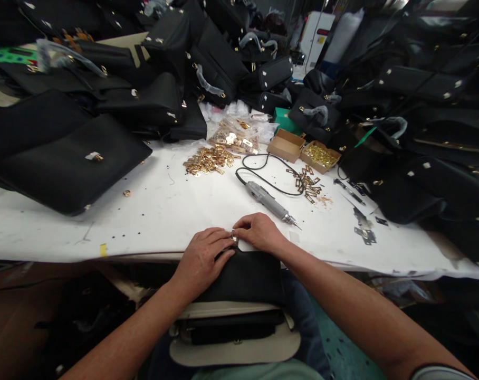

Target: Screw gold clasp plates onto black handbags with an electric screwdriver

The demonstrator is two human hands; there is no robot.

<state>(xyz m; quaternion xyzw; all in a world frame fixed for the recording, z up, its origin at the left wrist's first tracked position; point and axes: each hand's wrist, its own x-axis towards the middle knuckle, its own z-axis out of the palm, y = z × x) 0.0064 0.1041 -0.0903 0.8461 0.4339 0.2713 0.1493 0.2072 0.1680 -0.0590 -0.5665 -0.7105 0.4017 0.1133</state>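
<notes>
A black bag [247, 277] lies over my lap against the table's front edge, its pale lining showing toward me. At the far edge of its flap is a small metal clasp piece [235, 238]. My left hand [205, 257] rests on the flap, fingertips pressed together at the left side of the clasp. From the right, my right hand [259, 231] pinches the clasp between thumb and fingers. Beyond my hands a grey electric screwdriver [268, 200] lies on the table, tip pointing right and toward me.
Gold metal pieces [210, 160] are heaped on the white table [184, 211]. Behind the screwdriver stand a box of small gold parts [321, 156] and a brown box [286, 146]. Black bags [73, 158] crowd the left, back and right. A black cable [273, 184] loops mid-table.
</notes>
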